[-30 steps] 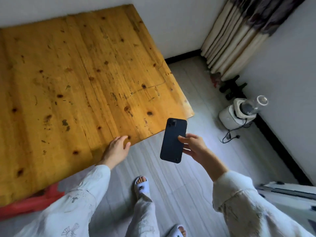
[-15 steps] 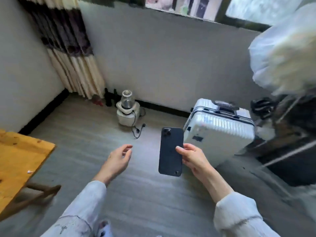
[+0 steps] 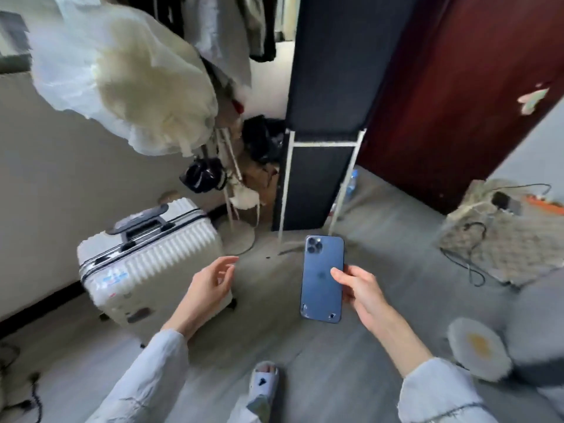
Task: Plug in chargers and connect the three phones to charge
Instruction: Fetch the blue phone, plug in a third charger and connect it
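The blue phone (image 3: 322, 277) is held upright in the air above the grey floor (image 3: 305, 346), back and camera lenses facing the viewer, pinched along its right edge by the right hand (image 3: 361, 293). The left hand (image 3: 210, 285) hangs free beside it, fingers relaxed and holding nothing, in front of a white ribbed suitcase (image 3: 146, 264)

legible text: none. stickers on the white suitcase (image 3: 146, 267) at lower left of frame, and the mark on the blue phone (image 3: 320, 279) back at centre, too blurred to read.
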